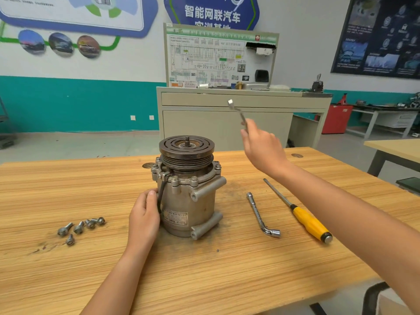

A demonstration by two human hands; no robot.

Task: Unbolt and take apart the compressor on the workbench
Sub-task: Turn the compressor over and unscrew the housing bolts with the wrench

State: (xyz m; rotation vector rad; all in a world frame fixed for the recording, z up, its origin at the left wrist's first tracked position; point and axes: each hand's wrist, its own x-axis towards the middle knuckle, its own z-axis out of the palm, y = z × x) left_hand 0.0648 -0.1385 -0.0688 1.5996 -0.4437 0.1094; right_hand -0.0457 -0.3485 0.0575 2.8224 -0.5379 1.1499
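- Your right hand (263, 148), raised above and to the right of the compressor (188, 201), grasps an L-shaped socket wrench (237, 112), free end pointing up.
- Your left hand (145, 214) wraps the housing's side, steadying it upright on the workbench (68, 280).
- Flange bolts (175, 178) stand in the collar just above your left thumb; loose bolts (79, 227) lie to that hand's left.
- Seat the socket squarely on a bolt head before turning, and brace firmly with the left so the body cannot twist.
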